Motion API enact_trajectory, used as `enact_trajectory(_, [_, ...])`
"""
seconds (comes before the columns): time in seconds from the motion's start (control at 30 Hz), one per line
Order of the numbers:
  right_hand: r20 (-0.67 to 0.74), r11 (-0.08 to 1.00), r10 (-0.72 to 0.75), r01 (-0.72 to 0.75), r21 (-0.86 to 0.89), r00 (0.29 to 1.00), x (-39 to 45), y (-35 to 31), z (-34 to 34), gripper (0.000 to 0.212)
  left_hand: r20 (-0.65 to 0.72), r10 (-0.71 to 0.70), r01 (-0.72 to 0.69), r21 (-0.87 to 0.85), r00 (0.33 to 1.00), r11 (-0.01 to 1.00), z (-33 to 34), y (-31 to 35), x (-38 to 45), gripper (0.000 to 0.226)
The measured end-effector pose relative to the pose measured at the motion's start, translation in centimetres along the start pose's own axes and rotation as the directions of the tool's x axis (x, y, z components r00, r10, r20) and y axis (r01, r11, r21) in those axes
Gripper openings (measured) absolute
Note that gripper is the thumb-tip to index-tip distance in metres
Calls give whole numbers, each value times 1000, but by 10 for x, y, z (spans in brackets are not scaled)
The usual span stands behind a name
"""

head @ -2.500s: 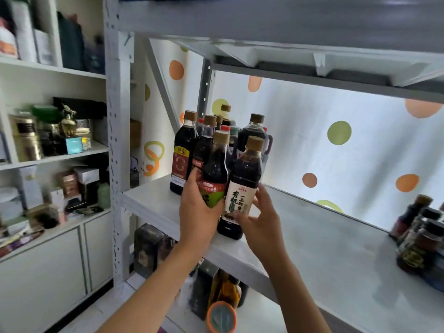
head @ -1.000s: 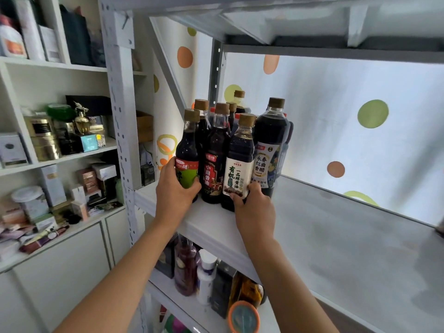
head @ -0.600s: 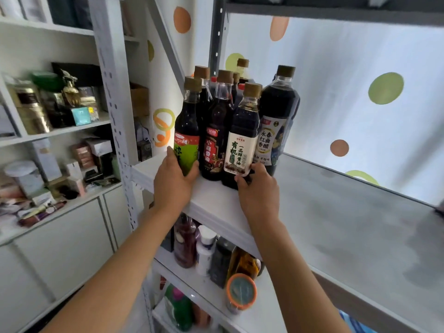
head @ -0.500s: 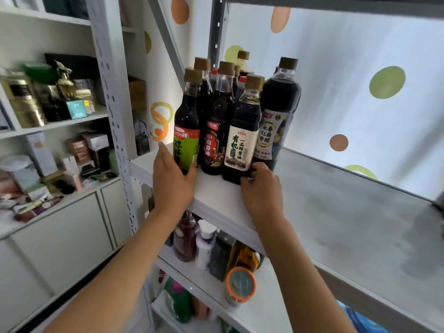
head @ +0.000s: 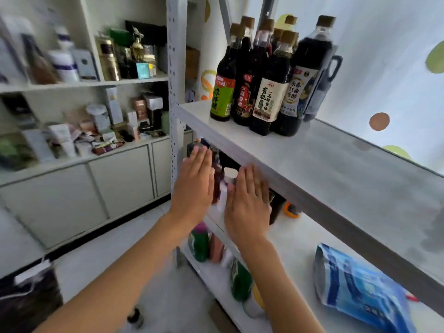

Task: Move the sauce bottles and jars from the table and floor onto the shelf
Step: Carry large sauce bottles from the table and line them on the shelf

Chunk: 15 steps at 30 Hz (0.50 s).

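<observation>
Several dark sauce bottles stand clustered at the left end of the white shelf [head: 312, 159]: a green-label bottle [head: 223, 78] in front, a cream-label bottle [head: 271, 92] and a large vinegar bottle [head: 305, 75] beside it. My left hand [head: 194, 186] and my right hand [head: 247, 200] hang below the shelf's front edge, fingers straight, holding nothing. More bottles and jars stand on the lower shelf behind my hands, partly hidden.
A blue bag [head: 360, 287] lies on the lower shelf at right. Green bottles [head: 199, 243] sit on the lowest level. A small dark bottle [head: 134, 316] stands on the floor. A white cabinet [head: 96, 188] with cluttered shelves fills the left.
Both hands have let go of the green-label and cream-label bottles and dropped below the shelf edge. The view has tilted down and left.
</observation>
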State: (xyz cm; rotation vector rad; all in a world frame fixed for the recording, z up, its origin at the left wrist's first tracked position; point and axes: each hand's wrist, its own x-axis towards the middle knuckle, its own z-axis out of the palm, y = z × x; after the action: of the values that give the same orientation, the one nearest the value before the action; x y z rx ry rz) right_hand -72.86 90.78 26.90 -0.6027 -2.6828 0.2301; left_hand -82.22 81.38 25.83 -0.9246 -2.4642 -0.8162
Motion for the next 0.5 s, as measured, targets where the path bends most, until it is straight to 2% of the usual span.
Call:
enact_trajectory(0.07, [98, 992, -100, 91, 92, 990, -31, -2, 8, 57, -47, -61, 62, 24, 997, 998, -25, -1, -36, 50])
enact_trajectory(0.17, [72, 961, -244, 231, 151, 967, -77, -14, 16, 58, -74, -82, 91, 128, 994, 988, -60, -1, -98, 53])
enact_trajectory(0.27, [82, 910, -376, 351, 222, 923, -122, -47, 24, 57, -30, -169, 171, 247, 985, 954, -93, -4, -166, 55])
enact_trajectory(0.4, [81, 783, -569, 510, 356, 818, -194, -121, 24, 64, -77, -362, 363, 380, 929, 851, -156, -27, -257, 56])
enact_trajectory(0.5, [73, 691, -675, 595, 411, 734, -244, -175, 21, 63, -157, -486, 506, 389, 860, 770, -210, -48, -320, 58])
